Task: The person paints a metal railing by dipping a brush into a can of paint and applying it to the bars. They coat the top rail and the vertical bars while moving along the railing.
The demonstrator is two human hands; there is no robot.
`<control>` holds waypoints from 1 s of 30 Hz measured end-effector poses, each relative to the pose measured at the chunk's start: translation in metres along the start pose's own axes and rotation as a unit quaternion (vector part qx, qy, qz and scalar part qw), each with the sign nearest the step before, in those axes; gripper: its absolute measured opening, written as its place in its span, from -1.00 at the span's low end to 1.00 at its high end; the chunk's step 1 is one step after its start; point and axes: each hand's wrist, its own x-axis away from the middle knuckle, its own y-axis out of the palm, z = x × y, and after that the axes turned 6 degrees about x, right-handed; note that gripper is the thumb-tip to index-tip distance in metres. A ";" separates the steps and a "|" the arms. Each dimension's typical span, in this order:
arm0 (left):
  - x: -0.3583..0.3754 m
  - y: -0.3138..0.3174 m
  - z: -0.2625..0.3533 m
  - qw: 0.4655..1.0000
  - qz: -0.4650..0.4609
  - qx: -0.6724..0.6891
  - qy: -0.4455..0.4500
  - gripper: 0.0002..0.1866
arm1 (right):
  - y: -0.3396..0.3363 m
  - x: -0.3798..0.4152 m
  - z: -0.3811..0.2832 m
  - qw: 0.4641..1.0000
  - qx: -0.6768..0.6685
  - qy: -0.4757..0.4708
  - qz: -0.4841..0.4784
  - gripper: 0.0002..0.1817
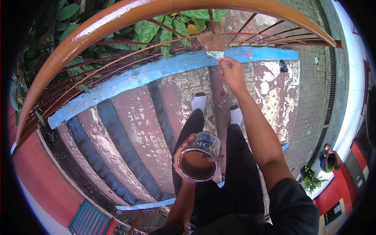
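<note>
My left hand (182, 153) holds an open paint can (199, 158) at waist height; it is filled with brown paint and a stick rests across its rim. My right hand (232, 72) reaches forward and grips a paintbrush (213, 44) whose brown-loaded bristles touch a thin bar of the brown metal railing (117, 15). My black trousers and white shoes show below, standing on worn steps.
The curved railing arcs overhead with thin red-brown bars. A blue-painted ledge (149, 72) runs beneath it, green leafy plants (156, 27) behind. Striped worn steps (137, 129) lie below. Another person (329, 158) crouches at the right beside a small plant, on brick paving.
</note>
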 end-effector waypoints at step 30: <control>-0.014 0.009 -0.004 0.997 -0.010 0.065 -0.025 -0.59 | -0.039 0.001 -0.029 0.991 -0.082 0.102 -0.006 -0.76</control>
